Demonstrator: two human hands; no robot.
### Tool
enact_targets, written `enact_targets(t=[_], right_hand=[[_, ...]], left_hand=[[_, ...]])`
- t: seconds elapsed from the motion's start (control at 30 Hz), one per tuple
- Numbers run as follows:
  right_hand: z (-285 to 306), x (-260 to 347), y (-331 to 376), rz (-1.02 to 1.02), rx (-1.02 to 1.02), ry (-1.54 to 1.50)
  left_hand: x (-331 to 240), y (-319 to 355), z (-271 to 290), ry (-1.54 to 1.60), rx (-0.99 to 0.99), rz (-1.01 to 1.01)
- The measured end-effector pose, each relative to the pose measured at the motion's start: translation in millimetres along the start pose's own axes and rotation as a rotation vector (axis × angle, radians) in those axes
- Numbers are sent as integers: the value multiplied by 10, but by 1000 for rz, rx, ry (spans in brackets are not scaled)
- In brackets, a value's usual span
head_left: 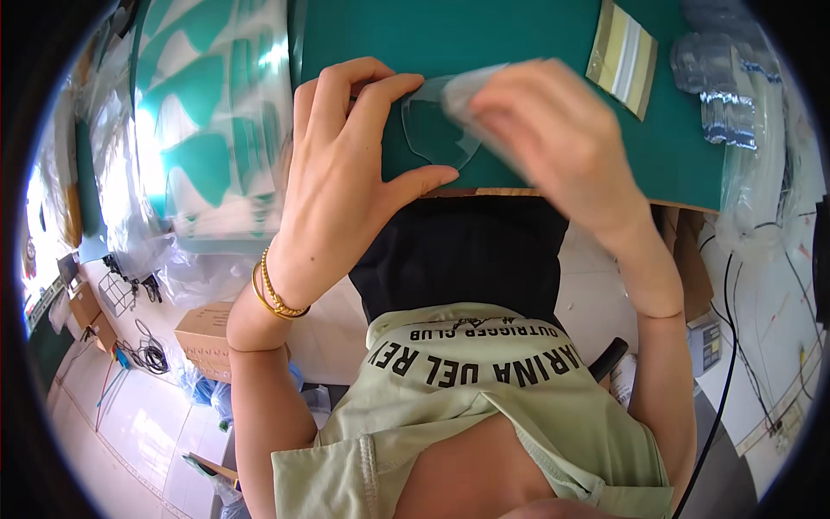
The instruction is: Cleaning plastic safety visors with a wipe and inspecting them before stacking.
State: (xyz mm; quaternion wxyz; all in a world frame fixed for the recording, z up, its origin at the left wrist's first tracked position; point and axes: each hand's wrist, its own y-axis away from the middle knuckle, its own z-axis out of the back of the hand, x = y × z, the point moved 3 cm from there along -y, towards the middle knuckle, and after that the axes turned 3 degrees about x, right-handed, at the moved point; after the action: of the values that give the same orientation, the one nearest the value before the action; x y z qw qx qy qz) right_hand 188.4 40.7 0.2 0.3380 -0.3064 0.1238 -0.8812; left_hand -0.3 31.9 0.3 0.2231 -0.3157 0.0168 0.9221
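A clear, curved plastic piece (432, 130), lens-like in outline, lies on the green table top near its front edge. My left hand (341, 143) holds it in place, with the index fingertip at its upper left edge and the thumb at its lower edge. My right hand (562, 130), smeared by motion, pinches a thin whitish translucent sheet (465, 91) over the piece's upper right part. Whether that sheet is film or cloth cannot be made out. The fingers hide part of the clear piece.
Clear sheets with wavy cut shapes (212, 121) cover the table's left side. A yellowish flat pad with a pale stripe (622, 56) lies at the far right. Clear plastic bags (735, 112) hang over the right edge. A cardboard box (203, 333) and cables (151, 355) are on the floor.
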Motion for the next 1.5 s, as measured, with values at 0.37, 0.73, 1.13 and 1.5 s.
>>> enact_targets(t=[0.37,0.73,1.13,1.5], right_hand=[[333,-265,387,-173,-70,125],[260,-184,292,-207,-143,135],[1032,-206,987,-735,-131,437],[-1007,1184,-1072,134,-44,31]], left_hand=[[8,24,-4,15,-16,37],[-79,-53,35,-32,15,9],[-128,367,138,88,-209,-144],[559,1319,851,691,-911,360]])
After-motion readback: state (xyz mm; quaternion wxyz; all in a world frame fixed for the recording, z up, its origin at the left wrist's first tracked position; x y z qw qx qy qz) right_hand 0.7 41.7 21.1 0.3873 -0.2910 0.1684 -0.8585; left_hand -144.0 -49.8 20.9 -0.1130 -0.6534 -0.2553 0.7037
